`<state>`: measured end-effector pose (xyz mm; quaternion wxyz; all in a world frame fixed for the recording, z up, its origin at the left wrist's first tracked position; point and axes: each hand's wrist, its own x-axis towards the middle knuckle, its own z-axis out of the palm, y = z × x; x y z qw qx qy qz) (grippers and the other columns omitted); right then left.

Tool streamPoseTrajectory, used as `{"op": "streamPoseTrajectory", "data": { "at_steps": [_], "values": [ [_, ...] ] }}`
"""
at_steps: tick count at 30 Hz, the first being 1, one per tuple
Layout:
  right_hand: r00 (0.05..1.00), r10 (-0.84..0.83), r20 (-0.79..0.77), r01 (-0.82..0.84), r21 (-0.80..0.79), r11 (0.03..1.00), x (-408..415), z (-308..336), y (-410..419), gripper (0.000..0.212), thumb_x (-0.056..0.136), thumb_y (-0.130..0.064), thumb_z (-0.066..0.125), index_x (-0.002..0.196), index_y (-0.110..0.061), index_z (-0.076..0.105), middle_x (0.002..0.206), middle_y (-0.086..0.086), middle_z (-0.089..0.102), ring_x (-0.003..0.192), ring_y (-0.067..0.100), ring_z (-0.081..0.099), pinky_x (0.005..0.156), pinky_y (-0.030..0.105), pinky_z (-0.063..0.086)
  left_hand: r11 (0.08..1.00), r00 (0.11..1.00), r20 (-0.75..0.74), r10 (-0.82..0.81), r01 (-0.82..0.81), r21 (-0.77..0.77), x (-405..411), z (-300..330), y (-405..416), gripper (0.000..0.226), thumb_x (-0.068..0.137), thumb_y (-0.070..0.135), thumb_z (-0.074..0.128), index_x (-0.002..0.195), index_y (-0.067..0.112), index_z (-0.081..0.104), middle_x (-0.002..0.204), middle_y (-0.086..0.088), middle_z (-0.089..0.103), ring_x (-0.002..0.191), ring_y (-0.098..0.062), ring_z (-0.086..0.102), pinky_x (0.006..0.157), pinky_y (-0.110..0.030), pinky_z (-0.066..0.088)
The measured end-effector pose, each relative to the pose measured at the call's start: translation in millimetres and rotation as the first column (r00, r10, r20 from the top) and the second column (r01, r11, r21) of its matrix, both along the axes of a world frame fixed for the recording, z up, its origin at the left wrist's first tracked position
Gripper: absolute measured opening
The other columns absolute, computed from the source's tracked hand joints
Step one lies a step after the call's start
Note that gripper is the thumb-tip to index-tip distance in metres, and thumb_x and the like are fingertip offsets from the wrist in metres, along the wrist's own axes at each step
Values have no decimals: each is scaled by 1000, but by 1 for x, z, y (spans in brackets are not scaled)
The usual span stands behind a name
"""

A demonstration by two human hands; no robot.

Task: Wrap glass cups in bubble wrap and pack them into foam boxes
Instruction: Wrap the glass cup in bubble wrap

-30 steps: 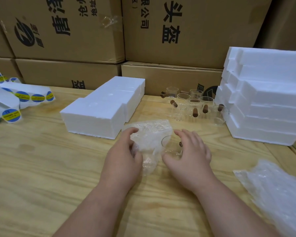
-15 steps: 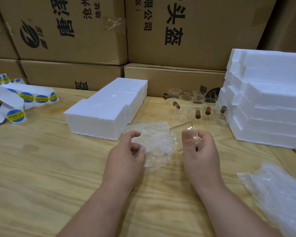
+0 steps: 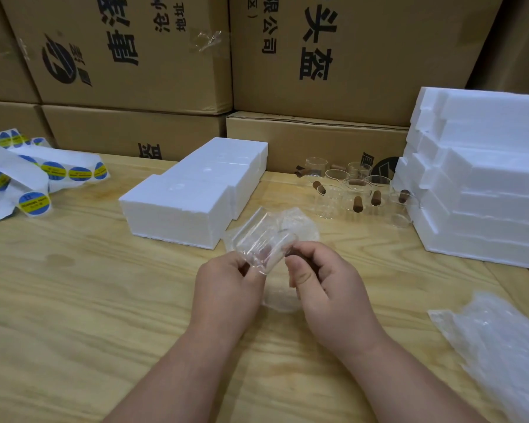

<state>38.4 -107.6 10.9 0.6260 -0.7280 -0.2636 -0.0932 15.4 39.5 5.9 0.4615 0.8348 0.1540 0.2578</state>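
Clear glass: the glass cup [image 3: 264, 244] is now tipped on its side and held above the table [image 3: 74, 300] by both hands, where a moment ago the right hand alone held it more upright. The left hand [image 3: 226, 288] pinches its near rim; the right hand [image 3: 321, 282] has its fingers curled round the brown handle. The bubble wrap sheet [image 3: 290, 224] lies beneath and behind it, no longer gripped. Judgement: wrapping has not begun; the cup is being positioned. The foam boxes [image 3: 196, 196] nearby stand closed.

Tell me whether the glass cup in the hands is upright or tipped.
Tipped: the glass cup lies slanted on its side between both hands, its rim pointing up-left, over the bubble wrap.
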Motion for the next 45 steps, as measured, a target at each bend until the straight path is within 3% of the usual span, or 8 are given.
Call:
{"op": "streamPoseTrajectory", "data": {
  "at_steps": [4, 8, 14, 22, 29, 34, 38, 45],
  "values": [
    [997, 64, -41, -65, -27, 998, 0, -1, -1, 14, 97, -33, 52, 96, -29, 66, 72, -19, 61, 66, -1, 51, 64, 16, 42, 941, 999, 38, -10, 22, -337, 3, 1, 6, 31, 92, 18, 68, 62, 10, 71, 53, 21, 65, 45, 4, 54, 40, -9, 34],
    [995, 28, -95, -38, -101, 994, 3, -1, -4, 18, 93, -40, 53, 93, -28, 68, 78, 2, 65, 68, 6, 52, 67, 24, 45, 853, 997, 65, 43, -3, -522, 5, 4, 13, 42, 97, 43, 64, 73, 10, 75, 48, 8, 56, 43, -7, 47, 41, -13, 36],
    [993, -64, -103, 33, -279, 960, 9, -7, -8, 12, 100, -31, 59, 92, -27, 66, 73, -19, 64, 67, -1, 56, 64, 12, 43, 852, 985, 144, 98, -8, -524, 5, 1, 10, 30, 91, 43, 72, 72, 19, 70, 58, 10, 61, 51, -8, 51, 53, -20, 44],
    [999, -49, 0, 40, -583, 812, 9, -1, -10, 34, 104, -21, 44, 135, -29, 57, 127, -12, 57, 120, 4, 54, 106, 21, 41, 923, 963, 246, 111, -9, -385, 4, -2, 3, 13, 89, 32, 77, 80, 25, 72, 58, 23, 60, 53, 6, 52, 53, -6, 41],
    [977, -171, 124, 198, -817, 542, 2, 4, -6, 29, 103, -50, 33, 105, -28, 52, 99, -2, 65, 93, 26, 64, 68, 37, 43, 983, 960, 272, -70, 113, -144, -3, -3, -12, 16, 86, 27, 81, 76, 35, 72, 70, 17, 67, 64, -1, 58, 62, -6, 43],
    [963, -254, -86, 184, -476, 860, 7, 7, -4, 28, 104, -43, 40, 93, -25, 58, 89, -7, 65, 86, 18, 61, 76, 39, 49, 977, 948, 272, -168, 198, -85, -3, -4, -22, 14, 84, 27, 83, 76, 34, 73, 71, 13, 68, 63, -7, 57, 60, -10, 43],
    [906, -257, -337, 219, -148, 965, 15, 5, -5, 36, 103, -28, 45, 68, -23, 50, 61, -12, 52, 55, 8, 47, 53, 25, 35, 949, 935, 239, -263, 296, -112, -4, -6, -28, 23, 77, 57, 71, 95, 43, 69, 73, 14, 69, 67, -13, 60, 64, -20, 50],
    [775, 260, -575, 74, 492, 868, 20, 4, 0, 53, 95, -7, 38, 53, -28, 61, 56, 1, 40, 41, 13, 30, 43, 23, 21, 957, 934, 224, -278, 289, -15, -3, -8, -33, 14, 86, 35, 67, 98, 41, 70, 77, 14, 68, 68, -10, 59, 64, -21, 48]
  ]
}}
